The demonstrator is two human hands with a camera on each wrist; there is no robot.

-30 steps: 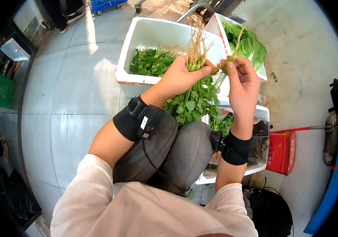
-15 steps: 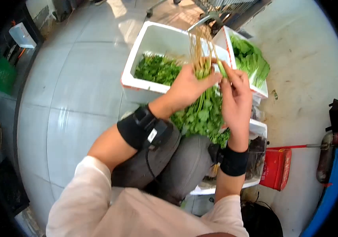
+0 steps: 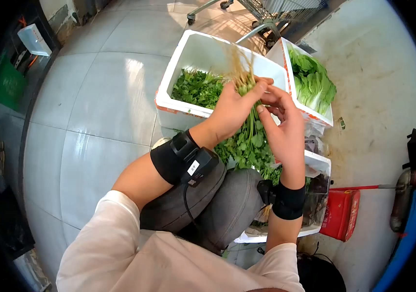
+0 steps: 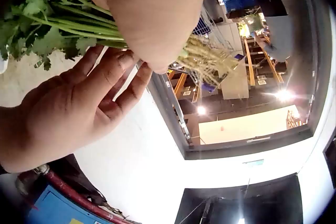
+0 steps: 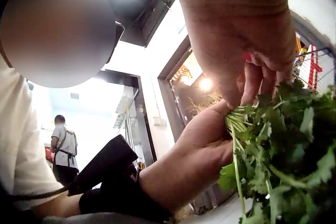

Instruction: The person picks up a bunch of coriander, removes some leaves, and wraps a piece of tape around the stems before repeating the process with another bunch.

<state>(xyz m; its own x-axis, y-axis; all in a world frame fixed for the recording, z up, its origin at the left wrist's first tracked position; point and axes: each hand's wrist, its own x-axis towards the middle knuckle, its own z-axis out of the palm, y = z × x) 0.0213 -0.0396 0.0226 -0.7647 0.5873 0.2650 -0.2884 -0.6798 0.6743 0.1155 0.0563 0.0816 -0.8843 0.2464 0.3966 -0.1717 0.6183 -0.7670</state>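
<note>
My left hand [image 3: 232, 109] grips a bunch of coriander [image 3: 248, 145] around its stems, just below the pale roots [image 3: 242, 68], which point up and away. The leaves hang down over my knees. Close against it, my right hand [image 3: 287, 127] has its fingers curled, thumb and fingertips at the side of the stems. Seen from the left wrist, the right fingers [image 4: 113, 79] reach in under the left hand beside the green stems [image 4: 89, 24]. The right wrist view has the leafy part [image 5: 283, 155] below the right hand [image 5: 247, 50].
A white foam box [image 3: 175, 73] with more coriander [image 3: 196, 87] stands ahead. Right of it, another foam box holds leafy lettuce [image 3: 310, 82]. A third box [image 3: 322, 165] is beside my right knee, near a red bucket [image 3: 340, 211]. A cart [image 3: 266, 24] stands beyond.
The single rooted stalk in my right hand has come left to the bunch, and its root no longer stands apart. Both hands are now closer together. The head view has shifted.
</note>
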